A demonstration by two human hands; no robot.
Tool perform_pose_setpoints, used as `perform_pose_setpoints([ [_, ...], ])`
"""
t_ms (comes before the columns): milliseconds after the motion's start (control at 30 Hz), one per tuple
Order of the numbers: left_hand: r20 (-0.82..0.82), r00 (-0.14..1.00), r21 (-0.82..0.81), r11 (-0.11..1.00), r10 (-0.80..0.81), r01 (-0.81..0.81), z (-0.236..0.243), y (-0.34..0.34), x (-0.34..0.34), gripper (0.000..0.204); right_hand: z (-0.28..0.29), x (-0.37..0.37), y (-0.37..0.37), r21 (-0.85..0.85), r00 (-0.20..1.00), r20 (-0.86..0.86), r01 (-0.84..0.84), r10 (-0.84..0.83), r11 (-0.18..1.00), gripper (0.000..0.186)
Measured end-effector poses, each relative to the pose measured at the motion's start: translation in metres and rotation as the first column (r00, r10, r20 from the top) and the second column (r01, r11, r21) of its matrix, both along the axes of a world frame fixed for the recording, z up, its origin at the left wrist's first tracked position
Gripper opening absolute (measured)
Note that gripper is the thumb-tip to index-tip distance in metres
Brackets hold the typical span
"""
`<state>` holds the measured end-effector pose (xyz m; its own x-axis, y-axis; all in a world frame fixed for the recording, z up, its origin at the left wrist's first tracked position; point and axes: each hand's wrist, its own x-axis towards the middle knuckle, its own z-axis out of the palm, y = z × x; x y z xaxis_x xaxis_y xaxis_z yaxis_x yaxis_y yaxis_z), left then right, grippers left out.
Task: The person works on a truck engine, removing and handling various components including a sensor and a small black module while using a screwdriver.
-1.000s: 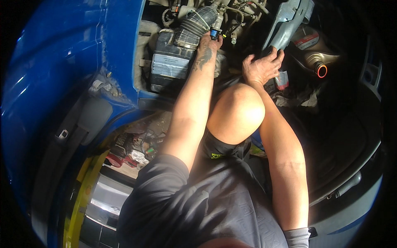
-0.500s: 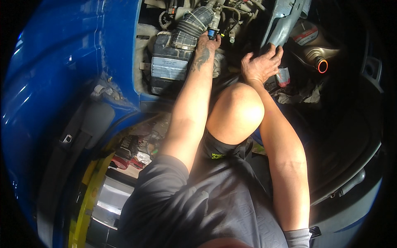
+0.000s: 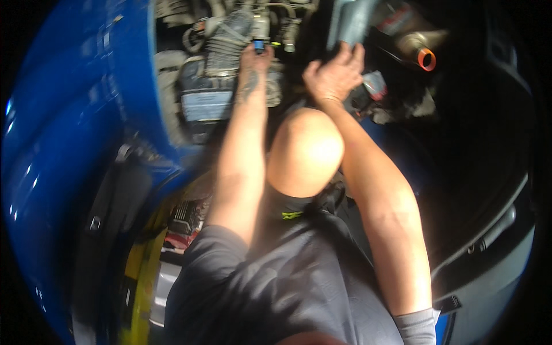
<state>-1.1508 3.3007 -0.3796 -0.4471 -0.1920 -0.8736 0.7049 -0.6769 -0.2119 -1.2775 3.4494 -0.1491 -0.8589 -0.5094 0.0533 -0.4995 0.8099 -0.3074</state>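
Blue-and-black fitting [image 3: 259,45] is located in the engine bay [image 3: 168,75], beside the ribbed duct [image 3: 227,45], grasped between thumb and fingers of the left hand [image 3: 255,61]. Right hand [image 3: 334,75]: loosely spread, fingertips at the grey metal bar [image 3: 348,24]. Blue bodywork [image 3: 86,75] bounds the bay at left. Black box with pale label [image 3: 207,106] adjoins the duct; brownish bottle [image 3: 413,42] (orange-ringed neck, contents hidden) is positioned at far right.

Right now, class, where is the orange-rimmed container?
In the head view, the container is at upper right, to the right of the grey metal piece and the right hand.
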Motion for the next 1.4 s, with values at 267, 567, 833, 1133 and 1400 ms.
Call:
perform_pose_setpoints([
  [267,0.294,0.944,0.086,0.988,-0.149,0.129,0.024,0.012,-0.039,0.031,-0.011,-0.012,0.017,0.016,0.997,0.041,0.062,-0.062,0.998,0.068],
  [567,0.251,0.955,0.085,0.987,-0.156,0.139,0.008,-0.005,-0.029,0.024,-0.011,-0.012,0.011,-0.011,0.996,0.059,0.064,-0.063,0.998,0.068],
  [833,0.220,0.951,0.096,0.975,-0.216,0.200,0.011,-0.014,-0.017,0.035,-0.004,-0.003,0.006,-0.055,0.995,0.090,0.056,-0.051,0.997,0.065],
  [1133,0.258,0.966,0.016,1.000,-0.006,0.002,0.005,-0.004,-0.029,0.017,0.026,-0.007,0.003,-0.044,0.993,0.096,0.070,-0.065,0.997,0.063],
  [1400,0.323,0.945,0.056,0.998,-0.049,0.033,0.022,0.011,-0.041,0.014,0.006,-0.010,0.012,0.012,0.995,0.059,0.085,-0.085,0.996,0.072],
])
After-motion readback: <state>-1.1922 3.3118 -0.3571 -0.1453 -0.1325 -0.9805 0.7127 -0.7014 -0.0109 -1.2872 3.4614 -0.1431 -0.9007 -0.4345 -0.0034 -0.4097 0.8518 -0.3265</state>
